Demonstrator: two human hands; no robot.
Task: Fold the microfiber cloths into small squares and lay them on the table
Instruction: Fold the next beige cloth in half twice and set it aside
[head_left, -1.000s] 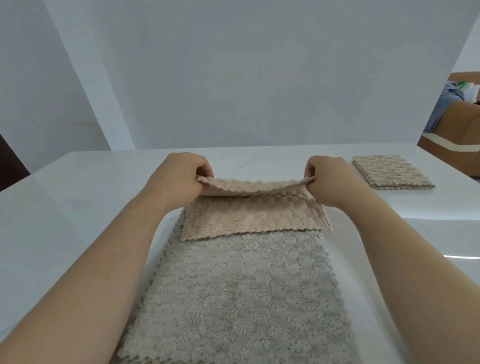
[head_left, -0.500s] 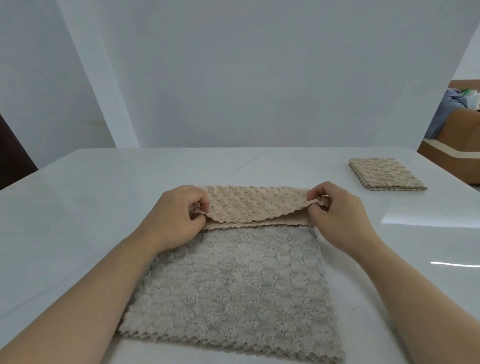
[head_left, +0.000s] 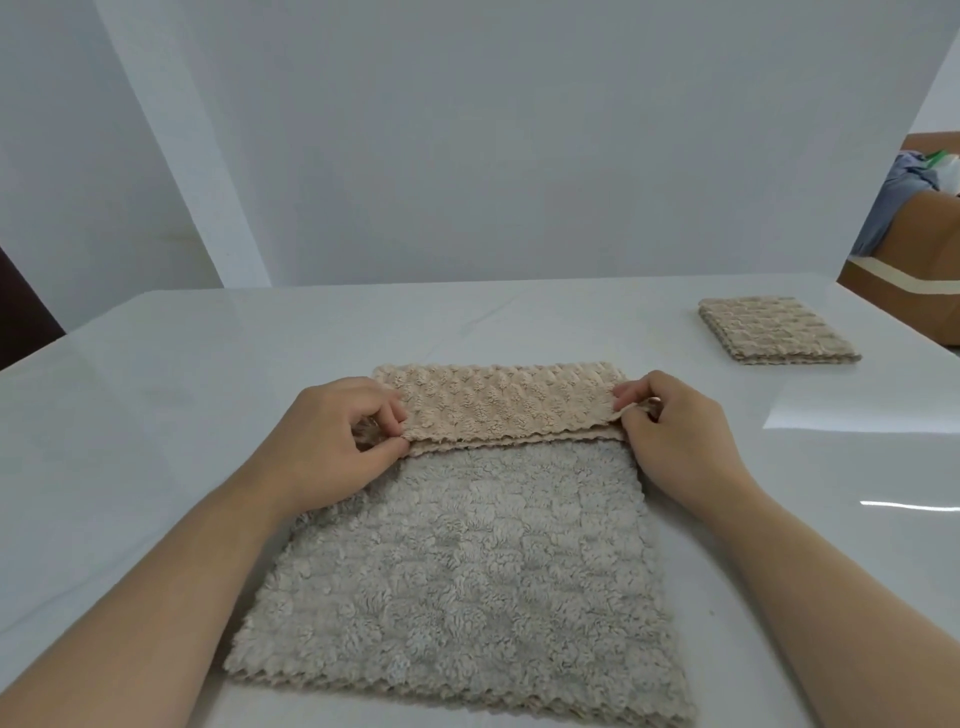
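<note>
Thumb and curled fingers of the left hand (head_left: 332, 447) pinch the near left corner of a beige cloth (head_left: 498, 410), and the right hand (head_left: 680, 441) pinches the near right corner in the same way. The beige cloth lies folded over across the far end of a fluffy grey cloth (head_left: 467, 561), spread flat on the white table (head_left: 156, 415) (more layers show at its zigzag near edge). A folded square cloth (head_left: 774, 332) rests well apart at the table's far right, near a cardboard box (head_left: 930, 291).
</note>
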